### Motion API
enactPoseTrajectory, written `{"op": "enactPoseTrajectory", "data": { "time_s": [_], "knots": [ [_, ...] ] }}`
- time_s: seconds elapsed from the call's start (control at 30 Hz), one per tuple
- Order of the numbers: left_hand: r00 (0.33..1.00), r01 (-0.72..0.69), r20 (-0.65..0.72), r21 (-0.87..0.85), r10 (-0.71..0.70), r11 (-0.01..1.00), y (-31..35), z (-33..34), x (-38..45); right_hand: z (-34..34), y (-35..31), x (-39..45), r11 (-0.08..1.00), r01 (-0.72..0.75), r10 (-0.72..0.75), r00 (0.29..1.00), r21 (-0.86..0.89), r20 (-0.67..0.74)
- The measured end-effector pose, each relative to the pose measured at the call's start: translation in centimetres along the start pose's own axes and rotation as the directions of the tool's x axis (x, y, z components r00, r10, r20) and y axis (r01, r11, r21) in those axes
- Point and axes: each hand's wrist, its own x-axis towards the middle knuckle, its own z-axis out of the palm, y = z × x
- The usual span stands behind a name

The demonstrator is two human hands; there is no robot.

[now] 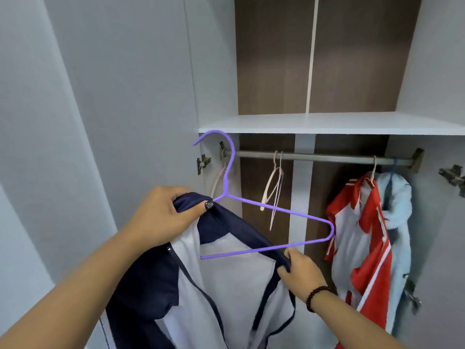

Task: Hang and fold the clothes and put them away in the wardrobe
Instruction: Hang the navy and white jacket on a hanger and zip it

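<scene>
A navy and white zip jacket hangs in front of the open wardrobe, partly draped on a purple hanger. My left hand grips the jacket's collar together with the hanger's neck. My right hand pinches the navy edge of the jacket near the hanger's lower bar. The hanger's right arm is bare and its hook points up left, in front of the grey rail. The hanger's left arm is hidden under the fabric.
Two pale empty hangers dangle on the rail's middle. A red and white jacket and a light blue fleece garment hang at the right end. A white shelf lies above the rail. The wardrobe door stands open at left.
</scene>
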Motion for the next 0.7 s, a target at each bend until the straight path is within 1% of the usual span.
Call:
{"op": "enactPoseTrajectory", "data": {
  "time_s": [0.03,0.07,0.17,0.33,0.43,0.53,0.6,0.7],
  "knots": [
    [1.000,0.016,0.010,0.002,-0.016,1.000,-1.1,-0.4,-0.4,-0.3,0.6,0.3,0.998,-0.022,0.021,0.999,-0.051,-0.029],
    [0.999,0.030,0.018,0.006,-0.030,1.000,-2.2,-0.8,-0.7,-0.5,1.2,0.7,0.997,-0.062,0.060,0.997,-0.044,-0.045],
    [0.995,0.077,0.063,0.021,-0.078,0.997,-5.1,-1.3,-1.4,-0.7,2.6,2.1,0.989,-0.139,0.141,0.988,0.044,-0.055],
    [0.968,0.118,0.225,0.004,-0.115,0.993,-8.8,-0.8,-1.2,-2.0,2.8,4.3,0.978,-0.179,0.176,0.984,0.103,0.039],
    [0.956,0.117,0.275,-0.032,-0.104,0.993,-10.5,0.3,-0.8,-2.8,1.9,5.0,0.981,-0.177,0.175,0.984,0.083,0.035],
    [0.926,0.070,0.372,0.010,-0.069,0.998,-11.6,2.3,-0.6,-3.7,0.3,5.3,0.985,-0.167,0.167,0.986,0.045,0.020],
    [0.922,0.044,0.381,0.074,-0.069,0.996,-11.9,3.9,-0.4,-4.5,-1.0,5.2,0.986,-0.164,0.164,0.986,0.008,0.014],
    [0.943,0.068,0.320,0.085,-0.092,0.994,-12.0,6.5,0.0,-5.4,-2.9,4.9,0.987,-0.159,0.159,0.987,-0.032,0.003]
  ]
}}
